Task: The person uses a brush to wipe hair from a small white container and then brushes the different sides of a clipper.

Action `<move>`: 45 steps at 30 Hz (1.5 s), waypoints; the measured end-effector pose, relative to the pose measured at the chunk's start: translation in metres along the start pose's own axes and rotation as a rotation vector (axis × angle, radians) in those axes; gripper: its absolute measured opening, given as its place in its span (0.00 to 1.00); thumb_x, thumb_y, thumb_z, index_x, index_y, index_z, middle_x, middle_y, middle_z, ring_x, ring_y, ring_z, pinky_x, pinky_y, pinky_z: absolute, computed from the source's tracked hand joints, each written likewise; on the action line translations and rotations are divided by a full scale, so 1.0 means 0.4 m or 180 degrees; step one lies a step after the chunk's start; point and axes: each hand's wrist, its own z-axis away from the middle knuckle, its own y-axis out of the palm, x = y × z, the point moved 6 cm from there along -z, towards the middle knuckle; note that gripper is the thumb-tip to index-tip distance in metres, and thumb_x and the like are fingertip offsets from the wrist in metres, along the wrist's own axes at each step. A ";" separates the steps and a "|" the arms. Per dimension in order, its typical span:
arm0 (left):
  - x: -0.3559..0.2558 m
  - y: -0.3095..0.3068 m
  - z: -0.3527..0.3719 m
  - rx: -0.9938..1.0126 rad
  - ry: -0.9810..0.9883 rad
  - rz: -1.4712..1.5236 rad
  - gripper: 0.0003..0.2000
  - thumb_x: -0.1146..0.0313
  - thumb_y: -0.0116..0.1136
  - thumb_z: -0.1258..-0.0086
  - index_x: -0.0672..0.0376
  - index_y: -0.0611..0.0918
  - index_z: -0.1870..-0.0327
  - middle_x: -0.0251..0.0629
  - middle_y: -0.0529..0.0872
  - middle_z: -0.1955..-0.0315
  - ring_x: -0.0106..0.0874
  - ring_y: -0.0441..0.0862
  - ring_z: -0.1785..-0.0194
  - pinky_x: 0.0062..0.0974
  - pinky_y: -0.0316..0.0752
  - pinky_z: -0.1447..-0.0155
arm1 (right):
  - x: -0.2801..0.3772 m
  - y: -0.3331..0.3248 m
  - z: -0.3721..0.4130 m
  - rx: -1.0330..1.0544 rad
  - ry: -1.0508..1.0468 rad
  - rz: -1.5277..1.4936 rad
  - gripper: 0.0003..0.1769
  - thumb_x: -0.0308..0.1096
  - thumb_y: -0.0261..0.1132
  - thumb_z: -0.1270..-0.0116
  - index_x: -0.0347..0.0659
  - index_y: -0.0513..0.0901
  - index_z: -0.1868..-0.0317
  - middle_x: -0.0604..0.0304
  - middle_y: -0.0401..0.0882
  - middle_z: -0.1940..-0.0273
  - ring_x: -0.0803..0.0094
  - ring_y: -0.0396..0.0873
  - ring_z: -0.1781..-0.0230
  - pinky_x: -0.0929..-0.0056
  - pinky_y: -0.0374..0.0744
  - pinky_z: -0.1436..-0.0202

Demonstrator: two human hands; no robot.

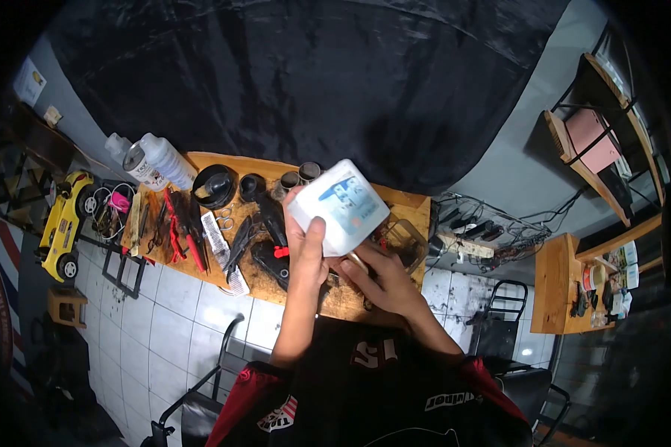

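My left hand [306,246] holds a white plastic tub [343,205] with a blue printed label, tilted above the wooden workbench [276,293]. The thumb lies over the tub's near left side, while the other fingers are hidden beneath it. Just below the tub's near edge, my right hand [384,281] has its fingers closed round a small brownish thing I cannot make out. Under the hands lie a black hair clipper [270,261] with a red part and a white comb [218,242]. Near the clipper are black round containers [251,186].
Spray bottles [168,160] stand at the bench's back left, near a black bowl [215,186] and red-handled tools [194,249]. A yellow toy car [65,223] is farther left. Cables [529,231] hang on the right, beside a wooden shelf [555,290]. Chairs [201,410] stand below.
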 end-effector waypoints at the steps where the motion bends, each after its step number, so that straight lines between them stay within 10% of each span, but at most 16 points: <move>1: -0.010 0.011 0.001 -0.0015 -0.0004 -0.0060 0.41 0.47 0.70 0.42 0.57 0.60 0.34 0.43 0.70 0.43 0.33 0.71 0.39 0.30 0.71 0.37 | 0.002 -0.006 -0.002 -0.0023 0.0021 -0.0116 0.15 0.33 0.63 0.31 0.35 0.79 0.48 0.42 0.79 0.51 0.44 0.80 0.54 0.56 0.79 0.54; 8: -0.014 0.032 0.004 0.0321 0.0012 -0.0084 0.43 0.49 0.71 0.44 0.57 0.60 0.32 0.45 0.69 0.43 0.35 0.70 0.38 0.32 0.69 0.35 | -0.049 0.001 0.015 -0.0200 0.0353 0.0726 0.15 0.26 0.64 0.35 0.30 0.79 0.49 0.38 0.77 0.47 0.44 0.80 0.51 0.62 0.78 0.48; 17: 0.010 0.014 0.022 -0.0181 -0.0059 -0.0566 0.41 0.50 0.63 0.37 0.56 0.54 0.29 0.47 0.69 0.41 0.37 0.69 0.36 0.36 0.65 0.32 | -0.003 -0.009 0.037 0.0513 0.0154 0.0158 0.40 0.25 0.65 0.40 0.28 0.57 0.29 0.37 0.69 0.38 0.46 0.70 0.37 0.56 0.68 0.35; 20: 0.037 -0.049 0.013 -0.0594 -0.0173 0.0358 0.35 0.42 0.56 0.35 0.60 0.67 0.36 0.43 0.77 0.45 0.35 0.76 0.41 0.35 0.72 0.38 | 0.014 -0.018 0.036 0.0822 -0.0523 0.0651 0.45 0.27 0.65 0.39 0.33 0.51 0.25 0.37 0.67 0.36 0.44 0.69 0.36 0.56 0.70 0.36; 22: 0.010 -0.035 0.022 -0.0528 -0.0104 0.0461 0.34 0.42 0.55 0.34 0.61 0.69 0.37 0.42 0.78 0.45 0.35 0.76 0.42 0.34 0.71 0.37 | 0.008 -0.006 0.035 0.0979 0.0274 0.0523 0.45 0.28 0.65 0.38 0.37 0.50 0.24 0.36 0.66 0.35 0.40 0.69 0.37 0.56 0.71 0.36; 29: -0.039 -0.014 0.005 -0.0563 0.0101 -0.0071 0.38 0.52 0.62 0.36 0.60 0.59 0.31 0.43 0.70 0.41 0.34 0.68 0.34 0.33 0.64 0.33 | -0.009 -0.034 0.048 0.0474 0.1214 0.0682 0.39 0.31 0.67 0.37 0.39 0.60 0.28 0.35 0.70 0.38 0.37 0.73 0.41 0.55 0.75 0.41; 32: -0.043 -0.041 -0.002 -0.0443 0.0155 -0.0018 0.37 0.53 0.63 0.36 0.60 0.59 0.31 0.41 0.70 0.41 0.34 0.68 0.34 0.32 0.64 0.33 | -0.016 -0.057 0.048 0.0705 0.0652 0.1136 0.33 0.31 0.67 0.36 0.36 0.66 0.32 0.35 0.69 0.37 0.37 0.73 0.41 0.53 0.75 0.42; 38: -0.064 -0.061 0.016 -0.0404 0.0255 0.1113 0.33 0.51 0.63 0.38 0.62 0.69 0.36 0.38 0.78 0.43 0.32 0.74 0.37 0.32 0.69 0.34 | -0.028 -0.073 0.041 0.0521 0.0599 0.1391 0.31 0.41 0.66 0.33 0.36 0.68 0.35 0.38 0.80 0.71 0.40 0.81 0.67 0.50 0.80 0.62; 42: -0.050 -0.047 0.023 -0.0077 0.0077 0.0969 0.34 0.53 0.64 0.37 0.62 0.67 0.34 0.37 0.77 0.42 0.32 0.73 0.36 0.33 0.66 0.31 | -0.001 -0.080 0.033 0.0207 0.0535 0.1877 0.26 0.41 0.65 0.32 0.32 0.72 0.41 0.37 0.81 0.60 0.40 0.79 0.54 0.52 0.77 0.54; 45: -0.034 -0.028 0.010 -0.0186 0.0070 0.0367 0.41 0.60 0.65 0.36 0.56 0.52 0.26 0.42 0.65 0.35 0.35 0.63 0.30 0.36 0.59 0.28 | -0.022 -0.082 0.035 0.0350 0.1021 0.1861 0.23 0.43 0.64 0.32 0.30 0.73 0.50 0.39 0.80 0.70 0.38 0.80 0.64 0.51 0.77 0.63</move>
